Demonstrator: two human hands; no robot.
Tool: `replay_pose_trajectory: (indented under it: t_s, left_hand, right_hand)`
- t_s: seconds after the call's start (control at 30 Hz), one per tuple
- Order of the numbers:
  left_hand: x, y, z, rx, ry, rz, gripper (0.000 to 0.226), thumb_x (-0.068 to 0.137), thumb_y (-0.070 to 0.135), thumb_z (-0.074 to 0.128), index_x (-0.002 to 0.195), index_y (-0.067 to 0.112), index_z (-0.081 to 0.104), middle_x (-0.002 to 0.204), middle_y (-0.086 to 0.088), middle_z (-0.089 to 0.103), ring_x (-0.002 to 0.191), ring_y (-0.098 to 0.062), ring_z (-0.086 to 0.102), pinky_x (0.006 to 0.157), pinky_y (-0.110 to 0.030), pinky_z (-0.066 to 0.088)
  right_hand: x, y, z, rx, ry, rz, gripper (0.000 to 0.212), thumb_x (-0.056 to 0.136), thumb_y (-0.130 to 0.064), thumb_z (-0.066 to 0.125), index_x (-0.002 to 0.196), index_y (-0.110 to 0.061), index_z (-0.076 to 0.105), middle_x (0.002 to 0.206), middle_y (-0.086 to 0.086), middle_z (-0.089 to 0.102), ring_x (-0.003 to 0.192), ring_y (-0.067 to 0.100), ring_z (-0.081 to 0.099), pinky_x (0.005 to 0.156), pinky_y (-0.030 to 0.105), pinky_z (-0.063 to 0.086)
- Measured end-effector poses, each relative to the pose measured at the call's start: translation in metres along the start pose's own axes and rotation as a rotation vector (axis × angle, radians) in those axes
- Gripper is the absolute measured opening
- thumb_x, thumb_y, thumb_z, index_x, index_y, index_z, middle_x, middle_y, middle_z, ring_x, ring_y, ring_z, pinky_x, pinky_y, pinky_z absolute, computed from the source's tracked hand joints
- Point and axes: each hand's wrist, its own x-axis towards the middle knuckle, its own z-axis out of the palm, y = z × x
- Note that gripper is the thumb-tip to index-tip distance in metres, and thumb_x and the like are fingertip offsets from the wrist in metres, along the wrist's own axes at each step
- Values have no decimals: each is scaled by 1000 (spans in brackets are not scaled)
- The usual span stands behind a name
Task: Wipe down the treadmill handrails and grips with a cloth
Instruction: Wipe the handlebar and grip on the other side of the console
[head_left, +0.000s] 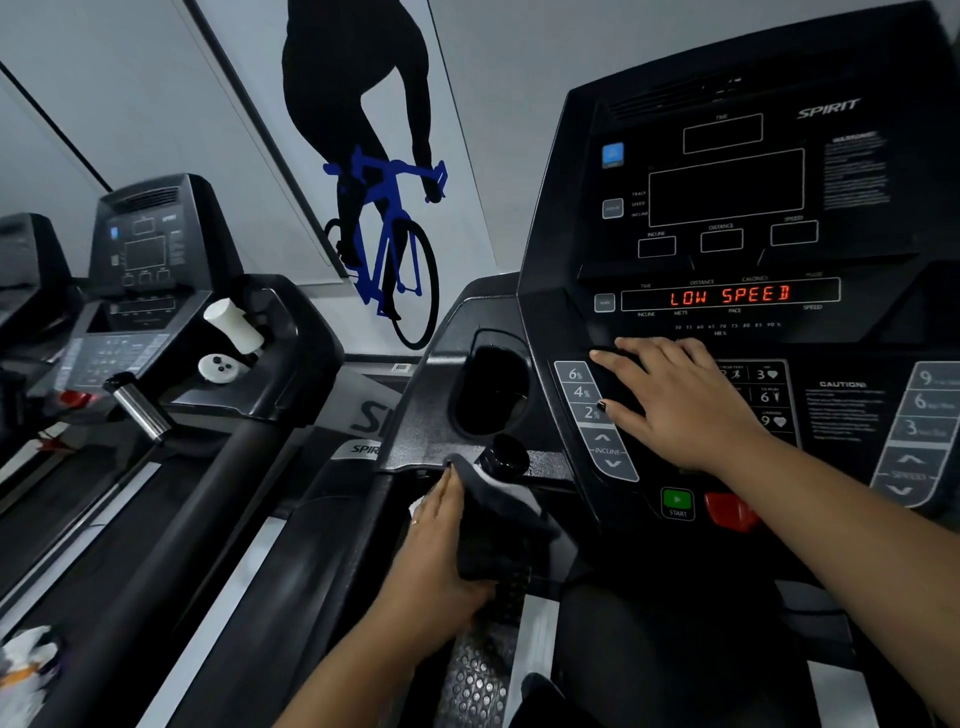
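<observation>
A person stands at a black treadmill, seen from above their own arms. Their left hand (441, 545) holds a dark cloth (496, 512) against the left handrail (511, 590). The fingers lie pressed together along the cloth's outer side and the thumb tucks in at its lower edge. The cloth is draped over the top end of the rail, just below the console's cup holder (491, 384). Lower down, nearer the person, the rail shows a strip of dimpled metal grip (478, 670).

Their right hand (675, 400) rests flat on the console (561, 260), fingers spread and straight, beside the incline keys (589, 410) marked 6, 4 and 2 percent. Above it a red readout (730, 295) says LOW SPEED. Below it sit a green start button (677, 501) and a red button (730, 512).

To the left stands a second treadmill (156, 260) with a white bottle (234, 325) leaning in its tray. On the wall behind is a large cyclist silhouette (363, 104) on a blue bicycle.
</observation>
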Motion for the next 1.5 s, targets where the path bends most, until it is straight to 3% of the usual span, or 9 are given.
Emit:
replay_pose_trajectory:
  t_s: [0.17,0.33,0.53,0.8,0.93,1.0,1.1,1.3,1.5]
  left_hand:
    - [8,-18,6,-92,225,17,84,79,6,74,131,51,26,134,27,48,127,4,47,105,-30,45]
    - [14,-25,12,-12,352,265,53,85,36,64,133,38,41,146,21,33,135,-6,41,108,-20,38]
    - [18,4,26,-165,365,96,57,94,51,42,145,25,39,132,16,49,127,-5,47,104,-38,44]
    - [35,1,-1,-97,218,80,66,74,70,63,132,48,41,120,25,61,113,6,56,97,-25,48]
    - [49,3,-8,17,150,112,74,67,54,81,128,32,46,112,18,59,106,-2,58,90,-11,43]
    - [53,9,-4,35,155,87,68,72,42,80,128,26,45,109,10,63,102,-12,62,87,-22,49]
    - [55,21,10,85,309,34,63,71,36,77,126,21,48,105,1,69,94,-24,66,78,-34,52]
    - [51,46,31,-8,586,-163,46,72,28,78,113,21,57,94,4,69,88,-24,64,68,-25,35]
    - [61,29,10,-72,253,-122,39,60,26,73,91,31,51,73,8,65,70,-15,65,62,-34,53]
  right_hand:
    - [0,1,0,1,-2,-2,66,91,-63,19,147,-30,33,145,2,44,131,22,41,111,46,28]
    - [0,2,0,12,3,-4,65,91,-63,21,146,-31,34,144,1,45,131,22,41,111,45,28]
    - [0,3,-1,28,14,-8,64,91,-63,22,146,-32,33,144,0,45,131,21,41,111,44,27]
    - [0,2,1,22,18,-9,65,91,-63,21,146,-32,33,144,1,45,131,21,41,110,44,28]
    - [1,2,1,16,15,-8,65,91,-63,21,146,-31,34,144,1,45,131,21,42,110,44,29]
    - [1,2,1,11,15,-11,65,91,-63,20,146,-31,34,144,1,46,130,21,42,109,44,29]
    - [1,3,1,13,18,-9,65,91,-63,20,146,-31,34,144,1,46,131,21,42,109,44,29]
    - [0,2,2,13,21,-9,65,91,-62,20,146,-30,34,144,2,45,131,22,42,110,45,29]
    - [0,2,0,15,22,-13,65,91,-62,20,146,-30,35,143,3,46,130,22,42,109,45,29]
